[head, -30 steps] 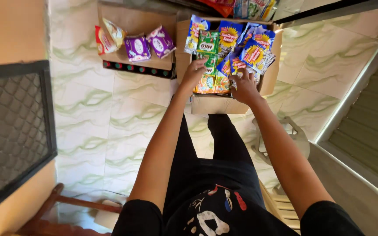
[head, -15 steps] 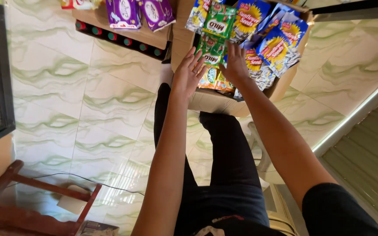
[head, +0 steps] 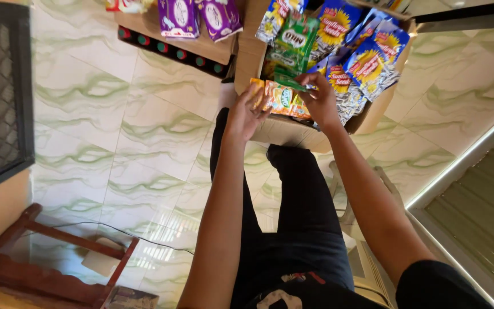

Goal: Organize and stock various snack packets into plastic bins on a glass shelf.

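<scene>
- 2 purple packets lie on a flat cardboard sheet, far left of the hands.
- Left hand, fingers spread, touches orange sachets inside the cardboard box (grip unclear).
- Right hand pinches a green sachet strip.
- Blue sachets fill the box's right side.

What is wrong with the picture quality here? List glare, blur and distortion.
Head view: daylight glares off the glossy floor tiles; wide-angle distortion bends the door frame at the right edge; the left hand and right hand are slightly soft; the packets in the box are bright but sharp enough.
</scene>
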